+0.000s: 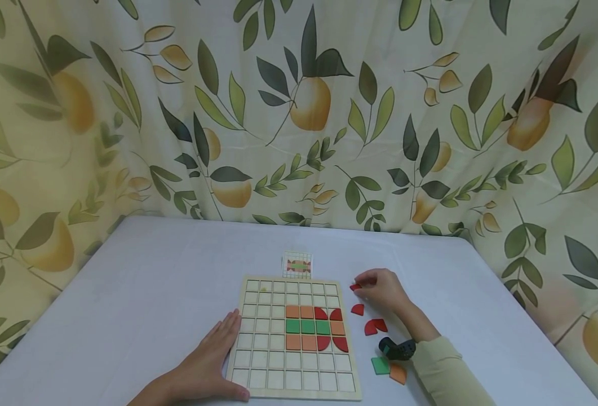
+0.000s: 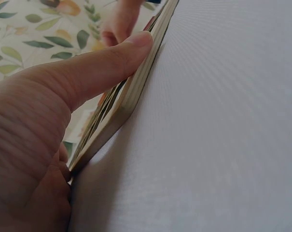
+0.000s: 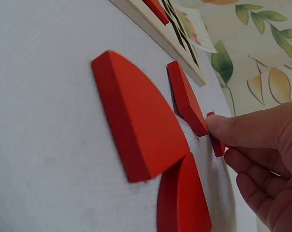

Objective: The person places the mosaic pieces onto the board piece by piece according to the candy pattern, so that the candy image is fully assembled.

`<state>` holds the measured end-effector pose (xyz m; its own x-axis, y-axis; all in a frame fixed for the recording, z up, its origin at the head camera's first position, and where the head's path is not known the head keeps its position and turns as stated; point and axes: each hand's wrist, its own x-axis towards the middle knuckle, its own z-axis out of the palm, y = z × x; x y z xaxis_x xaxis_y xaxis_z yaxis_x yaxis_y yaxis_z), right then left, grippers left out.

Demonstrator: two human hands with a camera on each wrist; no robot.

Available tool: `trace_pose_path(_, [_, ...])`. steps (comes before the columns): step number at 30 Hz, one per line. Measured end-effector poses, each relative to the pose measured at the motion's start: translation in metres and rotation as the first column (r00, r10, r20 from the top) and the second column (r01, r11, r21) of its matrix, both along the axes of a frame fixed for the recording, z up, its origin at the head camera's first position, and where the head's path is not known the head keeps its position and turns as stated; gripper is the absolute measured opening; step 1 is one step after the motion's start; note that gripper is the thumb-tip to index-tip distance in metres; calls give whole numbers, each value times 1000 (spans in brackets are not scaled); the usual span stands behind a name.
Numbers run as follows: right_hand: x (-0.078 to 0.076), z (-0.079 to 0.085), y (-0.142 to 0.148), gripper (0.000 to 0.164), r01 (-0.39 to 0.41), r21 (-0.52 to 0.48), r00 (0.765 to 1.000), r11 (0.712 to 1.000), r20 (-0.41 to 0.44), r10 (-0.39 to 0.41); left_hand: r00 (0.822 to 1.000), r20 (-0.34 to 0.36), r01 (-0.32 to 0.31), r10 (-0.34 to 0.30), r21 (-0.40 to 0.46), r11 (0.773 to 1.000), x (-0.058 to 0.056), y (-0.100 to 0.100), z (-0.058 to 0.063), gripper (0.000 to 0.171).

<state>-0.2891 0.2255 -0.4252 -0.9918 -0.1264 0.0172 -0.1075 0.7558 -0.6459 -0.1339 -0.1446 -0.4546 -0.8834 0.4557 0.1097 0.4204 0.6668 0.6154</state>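
My left hand (image 1: 204, 358) rests against the near-left corner of a wooden grid board (image 1: 299, 393), fingers straight along its left side. Its thumb (image 2: 107, 65) lies over the board's edge in the left wrist view. To the right of the board, my right hand (image 1: 384, 290) pinches a small red quarter-circle piece (image 3: 217, 142) between thumb and fingers, close over the table. On the grid lie orange squares (image 1: 292, 341), green squares (image 1: 307, 326) and red quarter-circle pieces (image 1: 340, 344), grouped in three rows at the middle right.
A pattern card (image 1: 297, 265) lies behind the board. Beside its right edge are a loose red piece (image 1: 357, 309), two touching red pieces (image 1: 371, 328), a green square (image 1: 380, 366) and an orange piece (image 1: 398, 374). A leaf-print curtain (image 1: 278, 158) hangs behind the white table (image 1: 177, 265).
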Motion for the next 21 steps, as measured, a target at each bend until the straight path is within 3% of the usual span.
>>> trace_pose_path(9, [6,0,2,24,73,-9,997,997,2,-73,1000,14,-6,7,-2,1000,0,0,1,129])
trace_pose_path(21, [9,-3,5,35,96,-24,995,995,1,-96,1000,16,-9,10,-5,1000,1,0,2,128])
